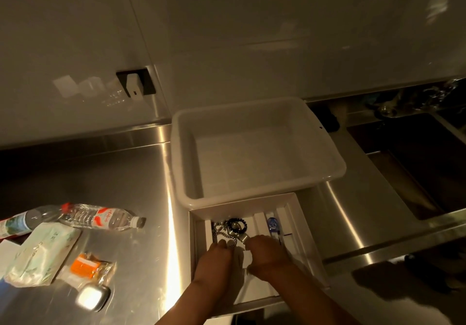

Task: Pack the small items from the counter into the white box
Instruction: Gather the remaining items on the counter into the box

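Both forearms reach into the white box (300, 213): left hand (214, 256) fingers curled, hold unclear; right hand (264, 251) pinching a white slip (247, 258). Chain (227, 234), bead bracelet (237, 224) packed. Worktop (126, 178) holds 2 bottles (100, 217), tissue pack (37, 254), orange packet (88, 266).

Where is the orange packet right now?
In the head view the orange packet lies on the steel counter at lower left, between the pale green pouch and the small silver case.

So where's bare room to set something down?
Free: steel counter between the bottles and the white tub, and right of the tub toward the sink. Crowded: the white box under both hands, and the near-left corner.
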